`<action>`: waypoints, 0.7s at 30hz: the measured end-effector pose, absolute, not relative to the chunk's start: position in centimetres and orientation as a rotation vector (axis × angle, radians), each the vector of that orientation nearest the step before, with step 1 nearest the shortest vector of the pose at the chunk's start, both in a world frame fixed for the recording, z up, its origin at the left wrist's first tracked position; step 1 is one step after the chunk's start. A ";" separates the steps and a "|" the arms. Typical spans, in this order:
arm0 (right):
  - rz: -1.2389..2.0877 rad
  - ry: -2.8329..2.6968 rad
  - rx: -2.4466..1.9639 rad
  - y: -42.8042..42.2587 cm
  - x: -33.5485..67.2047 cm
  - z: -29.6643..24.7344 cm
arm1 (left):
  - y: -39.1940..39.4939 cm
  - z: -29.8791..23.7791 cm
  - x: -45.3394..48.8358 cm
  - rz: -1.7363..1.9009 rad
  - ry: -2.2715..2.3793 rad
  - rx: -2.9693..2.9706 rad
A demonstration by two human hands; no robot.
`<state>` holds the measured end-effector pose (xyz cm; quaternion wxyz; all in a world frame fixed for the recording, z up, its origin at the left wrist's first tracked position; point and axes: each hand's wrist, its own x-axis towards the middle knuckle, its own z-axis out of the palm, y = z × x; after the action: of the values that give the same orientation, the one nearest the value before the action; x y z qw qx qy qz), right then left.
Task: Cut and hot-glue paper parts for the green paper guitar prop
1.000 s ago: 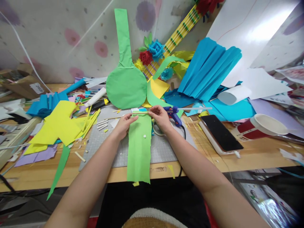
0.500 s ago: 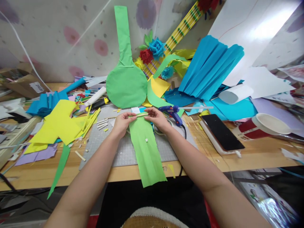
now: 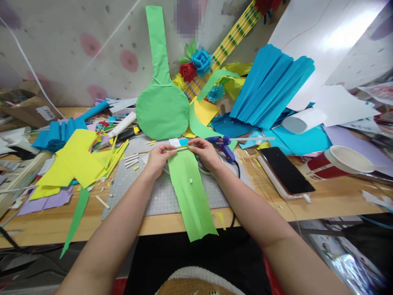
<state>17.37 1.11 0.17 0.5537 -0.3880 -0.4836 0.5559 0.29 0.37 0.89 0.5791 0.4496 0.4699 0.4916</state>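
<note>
A thin pale stick (image 3: 182,149) lies across the top edge of a light green crepe paper strip (image 3: 192,200). My left hand (image 3: 159,160) pinches the stick's left end, and my right hand (image 3: 206,153) pinches the other end. From there the strip hangs over the grey cutting mat (image 3: 153,200) and past the table's front edge. A small white scrap (image 3: 190,180) sits on the strip. Just beyond my right hand is a blue glue gun (image 3: 225,147). Behind my hands stands a green paper-covered round body with a neck (image 3: 163,110).
Short white sticks (image 3: 132,160) and yellow paper (image 3: 80,159) lie to the left. A phone (image 3: 287,170) and a red-and-white paper cup (image 3: 334,164) stand at the right. Folded blue paper (image 3: 270,90) and a yellow paper guitar with flowers (image 3: 233,39) are at the back.
The hanging end of the green strip has swung slightly to the right. Both hands keep the same pinch on the stick; the view has shifted a little.
</note>
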 end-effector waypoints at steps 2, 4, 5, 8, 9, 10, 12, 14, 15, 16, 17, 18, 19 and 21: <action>1.339 -1.094 -0.922 1.3 17.4 0.0 | 0.4 1.1 0.2 1.167 1.109 1.087; 1.336 -1.081 -0.939 1.4 17.6 0.0 | 0.4 1.4 -0.1 1.173 1.112 1.166; 1.325 -1.091 -0.950 1.4 17.6 0.0 | 0.4 1.7 -0.3 1.164 1.115 1.208; 1.289 -1.158 -0.981 1.3 17.8 0.4 | 0.5 2.4 -1.1 1.100 1.127 1.243; 1.285 -1.188 -0.982 1.2 17.8 0.5 | 0.6 2.6 -1.4 1.082 1.129 1.212; 1.288 -1.220 -0.977 1.0 17.7 0.7 | 0.6 2.8 -1.6 1.056 1.132 1.175; 1.326 -1.286 -0.952 0.8 17.6 0.9 | 0.6 2.8 -1.8 0.954 1.148 1.120; 1.386 -1.343 -0.924 0.6 17.5 1.0 | 0.5 2.7 -1.7 0.794 1.149 1.104; 1.408 -1.370 -0.915 0.5 17.4 1.0 | 0.4 2.6 -1.7 0.717 1.139 1.102; 1.415 -1.396 -0.911 0.5 17.4 1.0 | 0.4 2.5 -1.6 0.661 1.124 1.098; 1.410 -1.422 -0.913 0.4 17.4 1.0 | 0.3 2.4 -1.5 0.627 1.107 1.092; 1.396 -1.447 -0.918 0.4 17.4 1.0 | 0.3 2.3 -1.5 0.607 1.089 1.084; 1.382 -1.472 -0.925 0.5 17.5 1.0 | 0.3 2.2 -1.5 0.597 1.072 1.077; 1.361 -1.516 -0.937 0.6 17.6 0.8 | 0.3 2.1 -1.6 0.583 1.033 1.080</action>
<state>17.57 0.58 0.81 0.4345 -0.3764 -0.6090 0.5465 -1.60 0.33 2.11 0.6952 0.4838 0.4629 0.2613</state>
